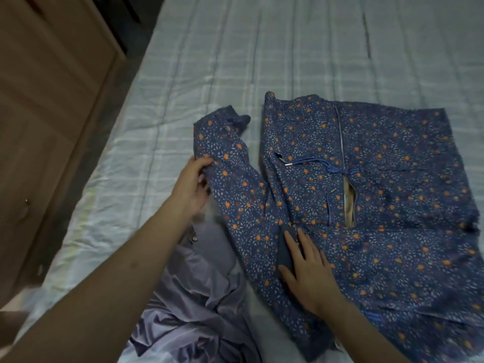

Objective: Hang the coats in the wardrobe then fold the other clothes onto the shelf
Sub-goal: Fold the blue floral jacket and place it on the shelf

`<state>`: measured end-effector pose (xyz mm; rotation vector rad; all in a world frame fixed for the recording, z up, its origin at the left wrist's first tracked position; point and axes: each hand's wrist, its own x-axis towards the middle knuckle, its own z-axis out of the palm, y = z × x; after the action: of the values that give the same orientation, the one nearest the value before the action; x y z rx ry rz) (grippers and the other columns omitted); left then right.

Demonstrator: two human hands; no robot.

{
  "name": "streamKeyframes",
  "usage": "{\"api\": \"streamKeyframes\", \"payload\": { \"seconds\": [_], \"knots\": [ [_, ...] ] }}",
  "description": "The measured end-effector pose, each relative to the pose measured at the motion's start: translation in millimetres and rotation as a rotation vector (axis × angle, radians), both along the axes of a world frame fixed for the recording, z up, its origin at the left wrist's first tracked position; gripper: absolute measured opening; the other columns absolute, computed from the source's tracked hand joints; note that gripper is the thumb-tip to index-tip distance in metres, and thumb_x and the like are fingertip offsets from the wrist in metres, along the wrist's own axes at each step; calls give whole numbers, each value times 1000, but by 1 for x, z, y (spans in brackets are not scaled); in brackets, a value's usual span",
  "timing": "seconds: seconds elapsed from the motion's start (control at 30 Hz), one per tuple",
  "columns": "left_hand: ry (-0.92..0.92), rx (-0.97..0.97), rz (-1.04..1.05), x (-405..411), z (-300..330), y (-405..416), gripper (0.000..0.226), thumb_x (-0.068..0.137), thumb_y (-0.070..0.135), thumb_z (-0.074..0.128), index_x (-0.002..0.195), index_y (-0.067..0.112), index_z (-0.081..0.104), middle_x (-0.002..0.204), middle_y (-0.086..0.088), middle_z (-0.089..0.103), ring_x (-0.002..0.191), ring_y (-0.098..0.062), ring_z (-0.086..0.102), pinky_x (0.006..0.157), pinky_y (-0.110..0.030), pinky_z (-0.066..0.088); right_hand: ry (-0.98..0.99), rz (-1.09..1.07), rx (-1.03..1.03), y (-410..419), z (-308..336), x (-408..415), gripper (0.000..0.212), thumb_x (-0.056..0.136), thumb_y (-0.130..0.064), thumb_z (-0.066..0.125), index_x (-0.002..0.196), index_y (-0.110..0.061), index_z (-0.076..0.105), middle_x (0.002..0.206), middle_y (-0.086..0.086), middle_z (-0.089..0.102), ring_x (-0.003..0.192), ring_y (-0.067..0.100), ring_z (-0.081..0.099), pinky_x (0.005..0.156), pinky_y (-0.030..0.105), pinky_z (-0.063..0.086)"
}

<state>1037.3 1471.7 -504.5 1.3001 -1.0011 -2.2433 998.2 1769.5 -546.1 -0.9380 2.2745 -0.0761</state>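
Crowding floral jacket [379, 195]: lilac garment [199, 297].

bare bedspread [301, 43] lies open from ten to two o'clock; the floral jacket [379, 192] fills three to five; a crumpled lilac garment [199, 305] blocks six; the wooden cabinet [44, 113] walls off nine.

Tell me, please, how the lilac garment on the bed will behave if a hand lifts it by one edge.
The lilac garment lies in soft, deep creases, so it would probably hang limp and unfold. Its sheen suggests smooth fabric that may slide from a loose grip. It looks thin, likely light for its size.
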Motion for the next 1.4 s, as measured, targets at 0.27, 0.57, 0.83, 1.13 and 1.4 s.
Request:
{"api": "streamKeyframes", "payload": {
  "seconds": [0.27, 0.57, 0.83, 1.13, 1.4],
  "knots": [
    [267, 169, 546, 92, 4, -14, 33, 87, -5, 52, 94, 27, 47, 83, -6, 53, 68, -14, 53, 68, -26, 43, -184, -63, 190, -38, 15, -16, 83, 96, -44, 52, 153, -31, -7, 161, 2, -15, 148, 32, -3, 115, 56, 22],
    [-223, 193, 359, 79, -29, -23, 38, 103, 39, 34, 101, 5, 52, 86, -8, 54, 70, -16, 53, 56, -23, 46, -85, -23, 205, -38, 12, -1, 83, 99, -41, 46, 152, -23, -16, 159, 12, -18, 147, 36, -10, 115, 55, 21],
    [-850, -596, 53, 61, -22, -62, 44, 98, 41, 43, 116, 4, 58, 122, -22, 57, 110, -37, 55, 91, -39, 43, -87, -49, 134, -31, 4, -2, 83, 98, -41, 50, 152, -25, -11, 160, 10, -13, 146, 37, -6, 115, 55, 23],
    [-345, 154, -175, 52, -10, -79, 55, 92, 62, 41, 85, 13, 66, 76, -7, 71, 65, -21, 69, 55, -25, 55, -38, -52, 77, -28, 4, 1, 82, 98, -36, 51, 153, -22, -8, 159, 15, -9, 146, 39, -3, 118, 50, 16],
    [-194, -331, 282, 75, 11, -92, 35, 86, 20, 58, 113, -1, 66, 101, -10, 70, 87, -20, 68, 69, -28, 55, -49, -55, 64, -23, 2, 1, 82, 98, -39, 50, 153, -27, -10, 160, 10, -13, 147, 36, -5, 117, 52, 19]
  ]
}}
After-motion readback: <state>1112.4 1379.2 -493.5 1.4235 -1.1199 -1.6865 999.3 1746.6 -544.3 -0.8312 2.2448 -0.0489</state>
